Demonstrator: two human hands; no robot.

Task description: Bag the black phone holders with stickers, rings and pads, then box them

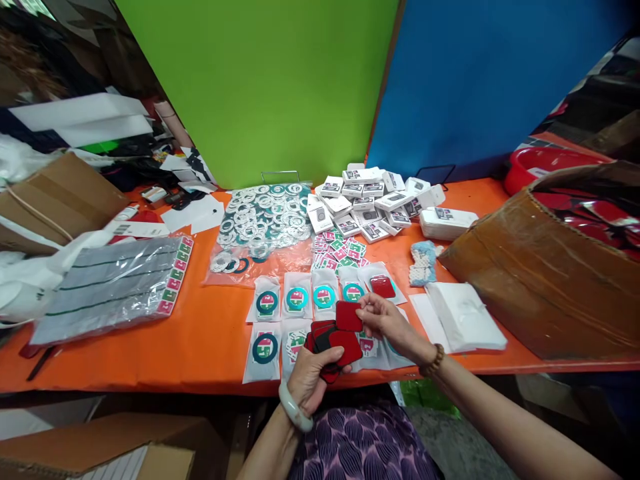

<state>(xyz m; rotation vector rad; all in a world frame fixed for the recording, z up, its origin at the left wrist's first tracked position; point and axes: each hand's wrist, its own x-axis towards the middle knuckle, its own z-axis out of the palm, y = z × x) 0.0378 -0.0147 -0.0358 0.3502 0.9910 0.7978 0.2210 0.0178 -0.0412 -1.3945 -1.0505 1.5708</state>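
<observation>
Orange-covered worktable (210,320), backed by a bright green panel (270,80) and a blue panel (490,80), is carrying two rows of flat white sleeves (265,373), several bearing teal rings (255,349), apparently spread singly for easy reach. At lower centre, the left hand (313,373) is curling thumb and fingers closed round a fanned stack of red-and-black rounded squares (323,337), seemingly offset to keep them separable, while the right hand (387,321) is pinching one flat red rounded square (349,316) between thumb and fingertips at the stack's upper edge. Left of centre, a clear plastic bag (265,272) is holding mostly white rings (247,213); at right, a brown cardboard box (540,280) is containing red pieces (595,230).
</observation>
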